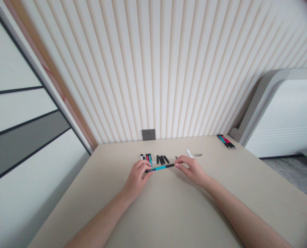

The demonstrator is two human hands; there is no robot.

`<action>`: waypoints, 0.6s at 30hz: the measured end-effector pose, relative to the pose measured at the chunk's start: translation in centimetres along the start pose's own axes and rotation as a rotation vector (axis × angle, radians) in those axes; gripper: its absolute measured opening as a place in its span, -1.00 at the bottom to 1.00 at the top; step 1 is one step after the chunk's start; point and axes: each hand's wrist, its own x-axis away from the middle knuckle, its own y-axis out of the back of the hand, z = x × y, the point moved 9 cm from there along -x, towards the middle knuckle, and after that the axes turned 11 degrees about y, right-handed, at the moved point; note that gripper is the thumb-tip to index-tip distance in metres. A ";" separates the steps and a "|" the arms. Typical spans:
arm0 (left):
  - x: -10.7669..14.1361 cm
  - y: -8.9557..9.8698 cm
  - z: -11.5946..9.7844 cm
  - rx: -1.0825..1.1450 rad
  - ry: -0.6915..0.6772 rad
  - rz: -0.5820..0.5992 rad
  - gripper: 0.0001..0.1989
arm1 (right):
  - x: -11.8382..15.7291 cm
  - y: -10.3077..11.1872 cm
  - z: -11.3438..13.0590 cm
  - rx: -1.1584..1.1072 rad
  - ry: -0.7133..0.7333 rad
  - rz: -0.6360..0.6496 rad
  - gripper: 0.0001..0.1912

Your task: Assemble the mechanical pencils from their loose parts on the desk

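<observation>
Teal-and-black pen [160, 168] spans two hands, left hand [138, 173] pinching one end, right hand [191, 167] the other, seemingly for steadiness, black pieces [166, 159] just beyond

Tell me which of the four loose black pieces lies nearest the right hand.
The rightmost black piece, on the side toward the right hand; it also slants more than the other three.
</observation>
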 end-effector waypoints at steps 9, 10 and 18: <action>0.0 -0.1 0.0 0.010 0.007 0.003 -0.97 | 0.0 -0.3 0.7 0.036 0.122 0.020 -0.77; 0.0 -0.2 0.0 0.008 0.002 0.006 -0.96 | 0.0 -0.3 0.7 0.041 0.141 0.011 -0.77; 0.1 -0.3 0.1 -0.028 -0.012 0.023 -0.94 | 0.1 0.1 1.2 0.100 0.198 0.033 -0.81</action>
